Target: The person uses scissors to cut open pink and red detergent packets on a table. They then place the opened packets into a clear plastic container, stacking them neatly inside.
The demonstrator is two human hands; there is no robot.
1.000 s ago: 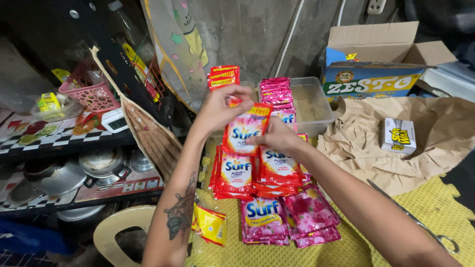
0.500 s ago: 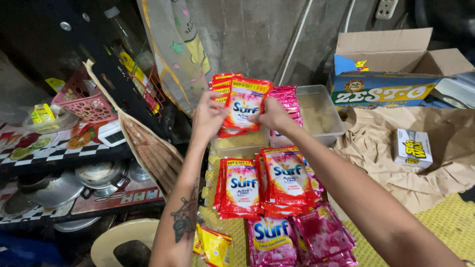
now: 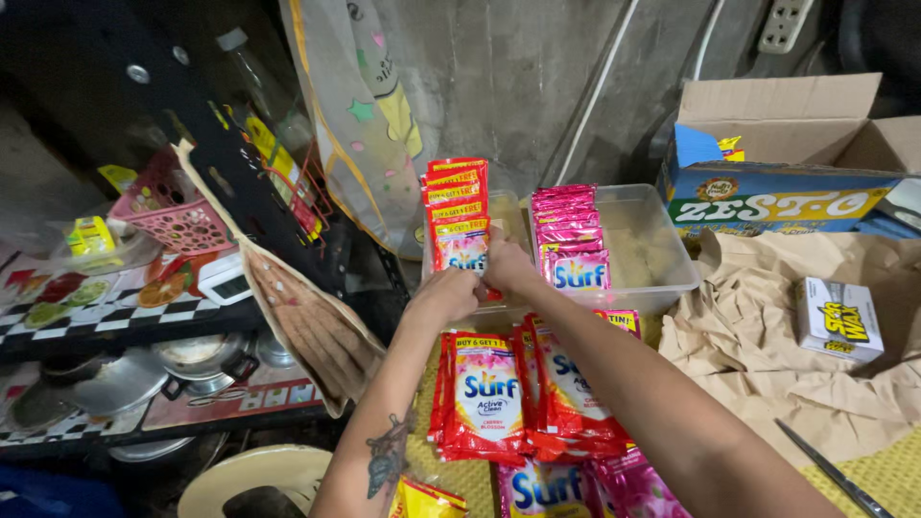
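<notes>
Both hands [image 3: 475, 283] pinch a red sachet [image 3: 462, 245], upright at mid-frame. It stands inside the tub [image 3: 662, 259], fronting the red row [image 3: 457, 192], directly ahead.

Glossy foil sachets [image 3: 460, 245], clear smooth plastic tub [image 3: 662, 259] (slightly cloudy), crumpled matt brown paper [image 3: 767, 355], cardboard box [image 3: 782, 158]
</notes>
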